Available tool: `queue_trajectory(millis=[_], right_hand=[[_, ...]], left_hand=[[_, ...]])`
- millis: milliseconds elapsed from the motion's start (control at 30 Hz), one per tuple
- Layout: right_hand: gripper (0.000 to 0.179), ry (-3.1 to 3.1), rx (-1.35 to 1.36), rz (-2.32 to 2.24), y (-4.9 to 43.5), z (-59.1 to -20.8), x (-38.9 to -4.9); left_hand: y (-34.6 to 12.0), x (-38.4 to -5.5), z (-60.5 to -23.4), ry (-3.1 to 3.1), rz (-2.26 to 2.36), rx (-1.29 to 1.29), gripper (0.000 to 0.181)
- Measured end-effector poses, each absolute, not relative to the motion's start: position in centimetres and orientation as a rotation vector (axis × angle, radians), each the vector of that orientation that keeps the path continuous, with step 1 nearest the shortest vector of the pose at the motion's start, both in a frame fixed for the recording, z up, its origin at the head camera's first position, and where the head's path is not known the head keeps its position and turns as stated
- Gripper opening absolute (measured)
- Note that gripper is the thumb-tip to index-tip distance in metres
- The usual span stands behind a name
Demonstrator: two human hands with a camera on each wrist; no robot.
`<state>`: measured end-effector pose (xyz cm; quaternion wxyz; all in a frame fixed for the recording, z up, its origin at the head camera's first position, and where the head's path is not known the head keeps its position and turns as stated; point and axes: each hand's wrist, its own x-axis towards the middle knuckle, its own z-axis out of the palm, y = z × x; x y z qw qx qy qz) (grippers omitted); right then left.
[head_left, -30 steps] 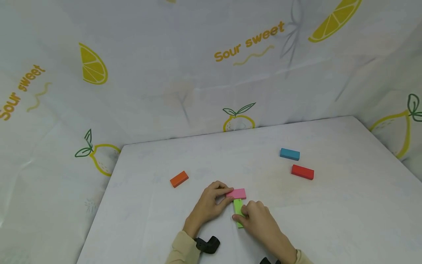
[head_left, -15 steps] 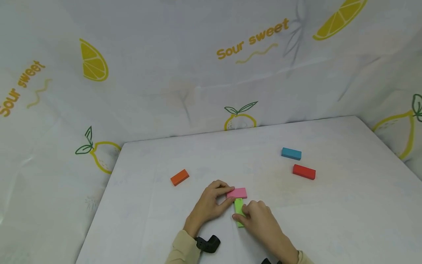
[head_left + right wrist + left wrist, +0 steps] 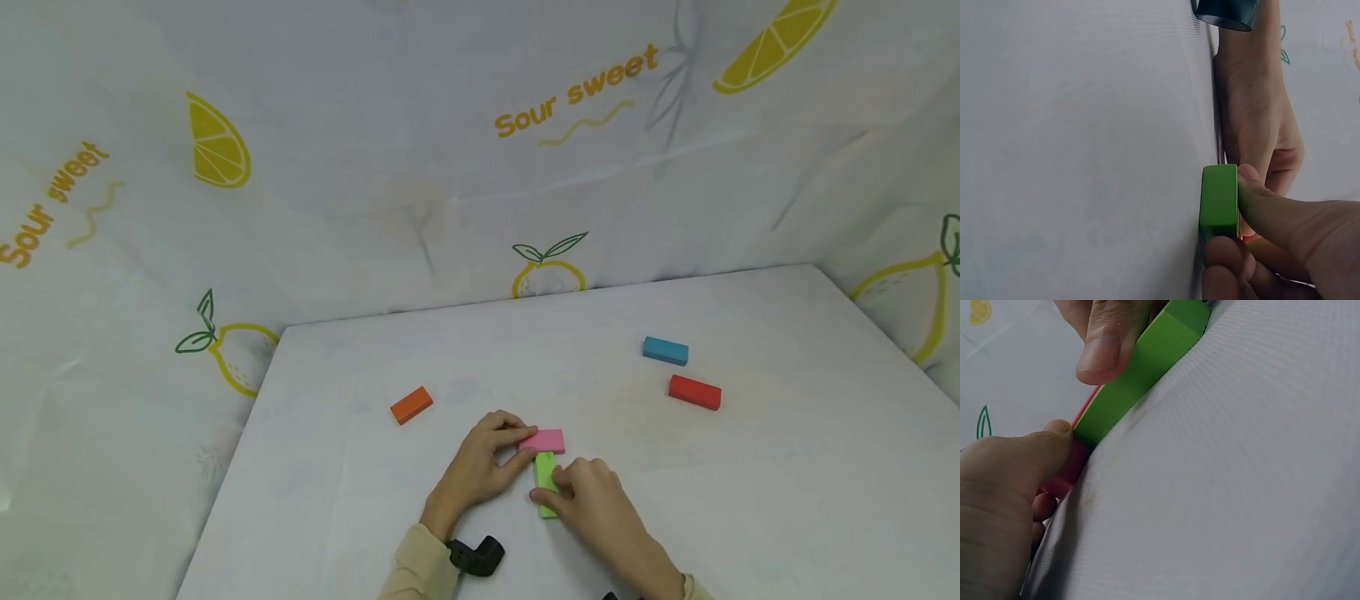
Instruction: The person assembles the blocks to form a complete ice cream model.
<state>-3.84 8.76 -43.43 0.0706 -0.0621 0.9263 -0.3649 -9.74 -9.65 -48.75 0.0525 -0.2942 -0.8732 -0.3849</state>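
While pale cloth [image 3: 337,175] printed with lemons, yellow slices [image 3: 220,158] and orange "Sour sweet" lettering [image 3: 576,93] rises behind the far edge and along both side edges, the white surface [image 3: 360,475] spreads beneath two bare hands. An orange block [image 3: 411,405] lies at a slant toward the far left corner; a blue block [image 3: 665,351] sits toward the far right corner, with a red block [image 3: 694,392] near it on the side of the near edge. Between these, nearer the person, a pink block [image 3: 551,441] lies roughly along the line of the far edge, and a green block [image 3: 546,483] runs from it toward the near edge, one end against its near side. The left hand [image 3: 480,467] has its grip narrowed to the pink block's width, pinching its left end; the right hand [image 3: 596,500] has its grip closed about the green block, thumb on one side, curled fingers on the other. A black device [image 3: 480,557] sits at the left wrist, beside a beige sleeve [image 3: 420,562]. Compared with a second ago, the whole head view has shifted slightly, showing less of the dark piece by the right wrist; hands and blocks keep the same arrangement.
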Motion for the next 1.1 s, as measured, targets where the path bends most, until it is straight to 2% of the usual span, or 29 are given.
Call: queue_trajectory(millis=[133,333,467,667,933,1100], right_hand=[[0.039,2.786,-0.213,-1.112,8.9,-43.7,-3.8],[0.021,2.755,-0.17,-1.104,9.0,-43.6,-3.7],[0.028,2.769,-0.126,-1.062,9.1,-43.5,-3.5],[0.025,2.786,-0.117,-1.016,9.1,-43.2,-3.6],[0.041,2.778,-0.057,-0.973,9.6,-42.7,-3.8],[0.059,2.807,-0.053,-1.023,10.9,-42.1,-4.3]], left_hand=[[-9.6,-9.6,-48.8,-2.678,-1.162,-0.877,0.03],[-9.7,-9.5,-48.8,-2.675,-1.143,-0.882,0.03],[-9.7,-9.6,-48.9,-2.652,-1.128,-0.892,0.03],[-9.5,-9.9,-49.0,-2.676,-1.145,-0.866,0.03],[-9.5,-9.9,-49.0,-2.633,-1.1,-0.878,0.036],[-9.6,-9.9,-49.0,-2.604,-1.114,-0.868,0.03]])
